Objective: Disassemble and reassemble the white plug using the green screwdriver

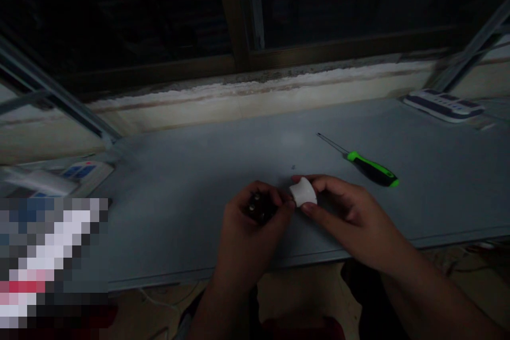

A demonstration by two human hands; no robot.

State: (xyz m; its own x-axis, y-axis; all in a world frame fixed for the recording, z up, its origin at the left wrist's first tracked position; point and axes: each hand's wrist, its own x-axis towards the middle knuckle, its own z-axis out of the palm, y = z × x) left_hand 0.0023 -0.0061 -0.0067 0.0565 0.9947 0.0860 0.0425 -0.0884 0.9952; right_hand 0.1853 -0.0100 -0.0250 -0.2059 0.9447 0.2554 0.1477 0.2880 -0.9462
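My left hand (255,223) is closed round a small black part (263,208) with two shiny round metal spots; the fingers cover much of it. Between the thumb and fingers of my right hand (350,212) is a small white piece with curved-in sides (305,193), perhaps plastic. Its left end meets my left fingertips, and I cannot tell whether it is joined to the black part. Just beyond my hands lies a tiny dark bit (294,167), too small to name. A green and black screwdriver (372,169) rests beyond my right hand, its tip pointing back left.
The grey-blue table (179,170) runs up to a low wall below a dark window. A white power strip (444,105) sits at the back right. Another power strip (90,174) is at the left, near a blurred-out area. Metal frames (59,98) stand at both sides.
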